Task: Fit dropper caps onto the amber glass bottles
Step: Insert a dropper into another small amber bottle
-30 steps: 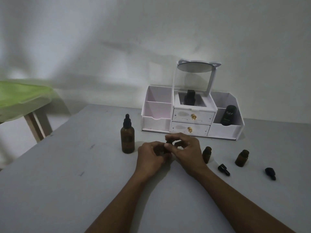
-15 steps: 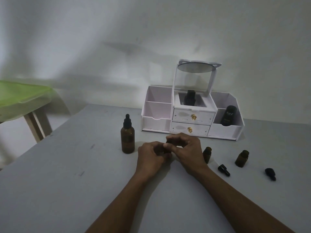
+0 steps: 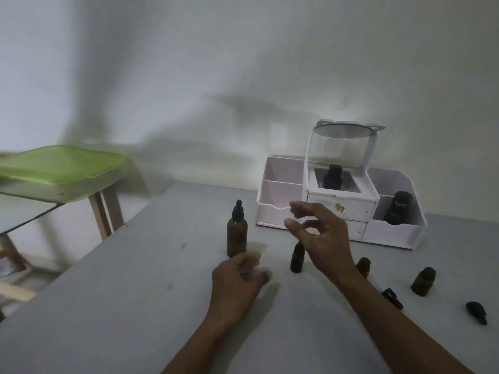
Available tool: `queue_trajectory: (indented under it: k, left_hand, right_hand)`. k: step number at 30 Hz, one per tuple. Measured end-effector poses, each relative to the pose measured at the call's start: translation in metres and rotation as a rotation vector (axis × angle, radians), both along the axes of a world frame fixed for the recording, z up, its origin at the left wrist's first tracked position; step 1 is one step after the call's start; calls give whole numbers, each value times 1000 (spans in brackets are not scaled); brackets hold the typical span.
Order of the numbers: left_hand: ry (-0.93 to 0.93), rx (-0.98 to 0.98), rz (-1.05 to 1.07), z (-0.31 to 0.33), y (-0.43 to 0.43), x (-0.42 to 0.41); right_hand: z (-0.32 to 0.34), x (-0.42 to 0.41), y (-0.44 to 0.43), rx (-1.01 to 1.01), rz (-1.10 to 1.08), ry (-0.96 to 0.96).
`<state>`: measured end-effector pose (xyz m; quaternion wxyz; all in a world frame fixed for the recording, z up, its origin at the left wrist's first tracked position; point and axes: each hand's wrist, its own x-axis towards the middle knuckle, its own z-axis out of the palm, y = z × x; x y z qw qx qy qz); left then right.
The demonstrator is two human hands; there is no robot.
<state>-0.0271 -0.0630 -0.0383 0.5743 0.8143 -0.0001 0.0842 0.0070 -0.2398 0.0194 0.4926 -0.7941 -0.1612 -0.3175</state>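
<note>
Surface: we record a grey table [image 3: 121, 306], its matt top carrying a few dark scuffs.
Left of centre: we find a tall amber bottle [image 3: 236, 234] standing upright with a black dropper cap fitted.
Centre: we note a middle small bottle [image 3: 297, 260], upright, near the tall one but apart from it.
Right: we count a first open bottle [image 3: 363, 266] and a second open bottle [image 3: 423, 282], both upright and uncapped.
Loose caps: we see a near dropper cap [image 3: 392, 298] lying between those two, and an outer dropper cap [image 3: 476, 312] lying farthest right.
Rear: a white organiser [image 3: 275, 215] stands behind the bottles.
</note>
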Motion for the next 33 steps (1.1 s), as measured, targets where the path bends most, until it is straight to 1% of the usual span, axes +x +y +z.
queue_trajectory:
  k: [4, 6, 11, 14, 18, 21, 27, 33]
  left_hand:
    - [-65, -86, 265, 3, 39, 0]
    - [-98, -122, 299, 3, 48, 6]
    - [-112, -101, 175, 7, 46, 32]
    - [-93, -60, 90, 8, 41, 45]
    - [-120, -21, 10, 7, 44, 52]
    - [-136, -13, 14, 8, 45, 52]
    - [-137, -18, 18, 6, 46, 54]
    - [-123, -30, 17, 8, 44, 53]
  right_hand:
    - [23, 17, 40, -12, 40, 62]
    - [30, 27, 60, -13, 55, 101]
    - [29, 46, 87, -39, 59, 250]
    - [22, 50, 91, -69, 55, 298]
    - [20, 50, 89, -19, 63, 312]
    - [20, 49, 87, 25, 75, 336]
    - [19, 53, 91, 21, 44, 308]
    - [19, 54, 96, -29, -7, 260]
